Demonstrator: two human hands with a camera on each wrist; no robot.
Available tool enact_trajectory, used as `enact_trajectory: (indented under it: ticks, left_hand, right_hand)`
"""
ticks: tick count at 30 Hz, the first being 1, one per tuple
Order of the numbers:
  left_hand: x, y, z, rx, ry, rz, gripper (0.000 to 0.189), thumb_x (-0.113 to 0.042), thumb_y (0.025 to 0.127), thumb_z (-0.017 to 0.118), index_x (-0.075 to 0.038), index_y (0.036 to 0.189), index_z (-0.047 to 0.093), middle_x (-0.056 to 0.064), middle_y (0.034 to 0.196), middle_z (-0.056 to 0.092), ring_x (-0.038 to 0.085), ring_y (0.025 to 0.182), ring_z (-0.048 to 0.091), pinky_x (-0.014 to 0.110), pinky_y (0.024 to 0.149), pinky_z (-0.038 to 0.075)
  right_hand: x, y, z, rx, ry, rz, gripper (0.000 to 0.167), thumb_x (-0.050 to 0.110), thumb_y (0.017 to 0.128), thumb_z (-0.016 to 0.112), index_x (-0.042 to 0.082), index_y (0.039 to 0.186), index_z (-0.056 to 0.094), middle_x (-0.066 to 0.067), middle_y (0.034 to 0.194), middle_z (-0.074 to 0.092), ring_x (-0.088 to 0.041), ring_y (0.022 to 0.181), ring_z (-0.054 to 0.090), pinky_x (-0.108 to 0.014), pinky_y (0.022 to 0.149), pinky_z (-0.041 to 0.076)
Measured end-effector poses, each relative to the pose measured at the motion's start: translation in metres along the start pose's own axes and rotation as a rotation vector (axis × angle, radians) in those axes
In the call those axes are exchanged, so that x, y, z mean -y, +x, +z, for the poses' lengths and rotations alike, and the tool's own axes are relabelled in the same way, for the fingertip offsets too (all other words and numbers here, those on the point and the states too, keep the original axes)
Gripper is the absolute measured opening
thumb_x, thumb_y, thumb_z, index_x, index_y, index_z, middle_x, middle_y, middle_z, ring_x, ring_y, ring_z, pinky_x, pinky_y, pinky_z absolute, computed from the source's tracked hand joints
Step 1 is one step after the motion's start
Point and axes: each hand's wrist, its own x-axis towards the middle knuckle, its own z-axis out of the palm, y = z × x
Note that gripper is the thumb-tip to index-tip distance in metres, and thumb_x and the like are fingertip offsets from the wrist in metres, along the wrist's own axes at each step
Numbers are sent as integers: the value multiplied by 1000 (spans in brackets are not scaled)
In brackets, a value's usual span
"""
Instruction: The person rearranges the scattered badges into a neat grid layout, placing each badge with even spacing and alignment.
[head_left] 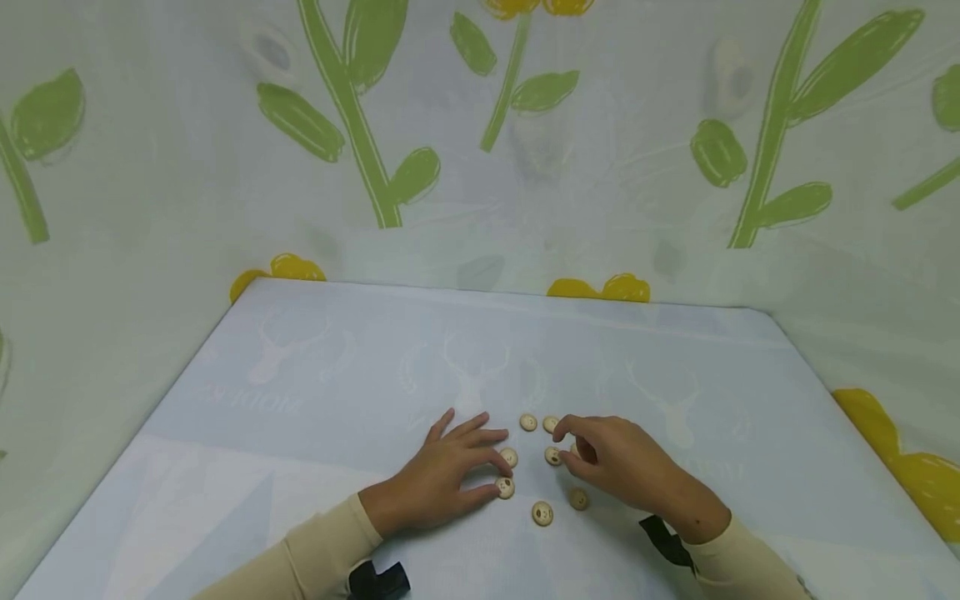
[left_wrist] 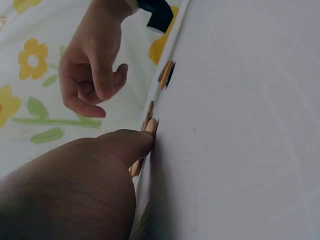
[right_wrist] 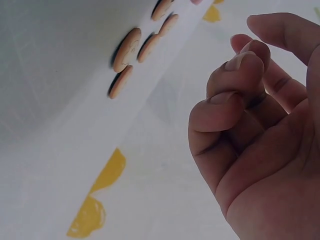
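Observation:
Several small round wooden discs with dark printed marks lie in a loose ring on the table. My left hand point(head_left: 450, 479) rests at the ring's left side, its thumb and index finger pinching the edge of one wooden disc point(head_left: 505, 488). The left wrist view shows that thumb point(left_wrist: 135, 142) against a disc. Another disc point(head_left: 509, 457) sits just under the left fingers. My right hand point(head_left: 618, 458) hovers over the ring's right side, fingers loosely bent, with nothing visible in it. Below its fingertips are discs point(head_left: 552, 456), one partly hidden. Closer to me lie two more, a pale disc point(head_left: 542, 513) and a browner disc point(head_left: 578, 498).
The discs lie on a pale table point(head_left: 315, 517) with faint deer-head prints. Behind and beside it hangs a white curtain point(head_left: 600, 192) printed with green stems and yellow flowers. A black strap point(head_left: 378, 581) is at the left wrist, another strap point(head_left: 666, 542) at the right.

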Motion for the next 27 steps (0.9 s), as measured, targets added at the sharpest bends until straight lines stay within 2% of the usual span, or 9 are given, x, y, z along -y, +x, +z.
enact_trajectory:
  ticks: [5,10,15,21,27]
  left_hand:
    - [1,-1,1,5,2,3,15,-41,92,70,-41,107,67,-9,150,52,24,152,30,65,121,7]
    - [2,0,1,-20,22,22,16,-40,92,71,-40,107,68,-8,149,53,25,152,31,65,120,8]
    - [1,-2,2,-18,-6,12,16,-38,91,72,-39,106,69,-7,148,54,26,151,32,67,120,9]
    - [2,-1,1,-14,15,11,16,-41,92,69,-41,108,67,-9,150,51,23,152,29,64,121,7]
    - [1,0,1,-14,6,12,15,-40,92,70,-41,107,67,-9,149,52,24,152,31,65,121,7]
  right_hand:
    - [5,-1,-1,22,12,-2,16,21,91,72,19,107,69,15,61,46,2,53,40,-19,49,38]
    - [9,-1,0,21,-4,-31,11,21,91,73,22,101,68,16,62,46,2,54,40,-19,50,38]
    - [10,-2,1,87,13,-47,11,22,91,73,23,100,67,16,65,47,2,57,41,-19,52,39]
    - [10,-2,3,169,26,-58,14,23,89,75,23,102,69,17,64,48,2,58,43,-19,53,40]
    - [9,-4,9,206,60,-145,14,19,88,75,24,100,70,18,65,47,5,58,42,-17,55,40]
